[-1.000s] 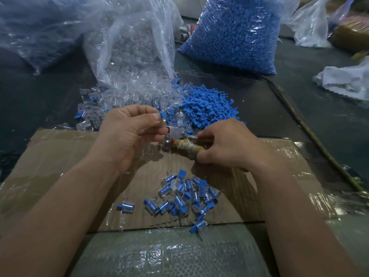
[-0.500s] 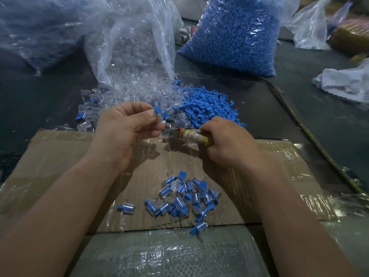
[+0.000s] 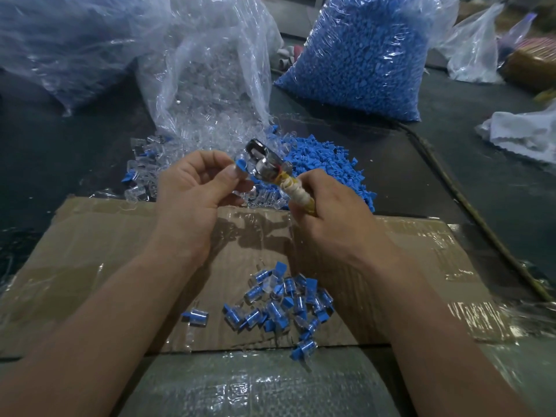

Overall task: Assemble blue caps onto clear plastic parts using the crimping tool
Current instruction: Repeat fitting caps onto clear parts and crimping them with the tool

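My left hand (image 3: 195, 188) pinches a clear plastic part with a blue cap (image 3: 240, 168) between thumb and fingers. My right hand (image 3: 328, 206) grips the taped handle of the crimping tool (image 3: 267, 165), whose shiny metal head is raised and tilted toward the cap, right beside it. A pile of assembled capped parts (image 3: 282, 305) lies on the cardboard sheet (image 3: 99, 245) below my hands. Loose blue caps (image 3: 325, 158) and loose clear parts (image 3: 144, 173) are heaped just beyond my hands.
An open bag of clear parts (image 3: 210, 79) stands behind the heaps, with a full bag of blue caps (image 3: 361, 55) to its right. A thin stick (image 3: 469, 212) runs along the dark table at right. White cloth (image 3: 523, 133) lies far right.
Both hands rose and moved away from the cardboard. The tool's metal head swung up into view next to the capped part in my left hand.
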